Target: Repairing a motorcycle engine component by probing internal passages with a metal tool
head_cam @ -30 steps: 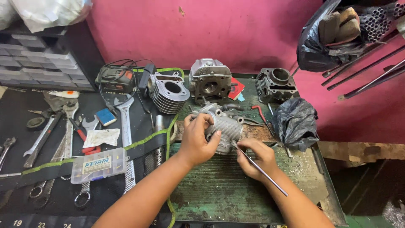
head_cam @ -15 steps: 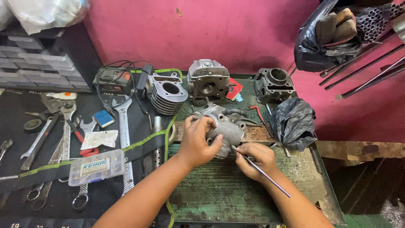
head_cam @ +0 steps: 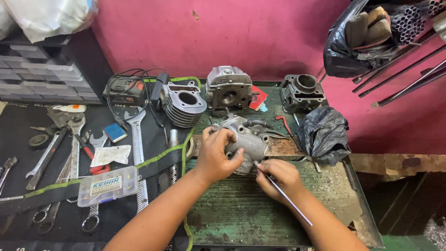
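Pink wall fills the top of the frame, and below it your green surface (head_cam: 241, 209), worn and scratched, runs across the middle and lower right. Your left hand (head_cam: 216, 155) sits just left of centre, fingers curled over the top and near side of the grey engine part (head_cam: 251, 144), a finned metal casting that rests on the surface at mid-frame. Your right hand (head_cam: 278, 179), just below and right of the casting, is closed in a narrow pinch on a thin metal rod (head_cam: 285, 197); the rod's upper tip meets the casting's lower right edge, and its free end slants down toward the lower right along your forearm.

Behind the casting, along the wall, stand three more engine pieces: a finned cylinder (head_cam: 183, 104) at left, a cylinder head (head_cam: 227, 88) in the middle, and a darker cylinder block (head_cam: 302, 93) at right. A crumpled black plastic bag (head_cam: 323, 132) lies just right of the casting, near but apart from it.

On the left of the frame a black mat (head_cam: 28, 200) carries several spanners (head_cam: 137, 135), a clear plastic parts box (head_cam: 108, 186) at lower left, and a small blue block (head_cam: 114, 132). A black charger with cables (head_cam: 125, 90) sits at the mat's far edge. Upper left holds a drawer cabinet (head_cam: 42, 79); upper right, a black bag (head_cam: 344, 51) and a bundle of metal tubes (head_cam: 409, 18).
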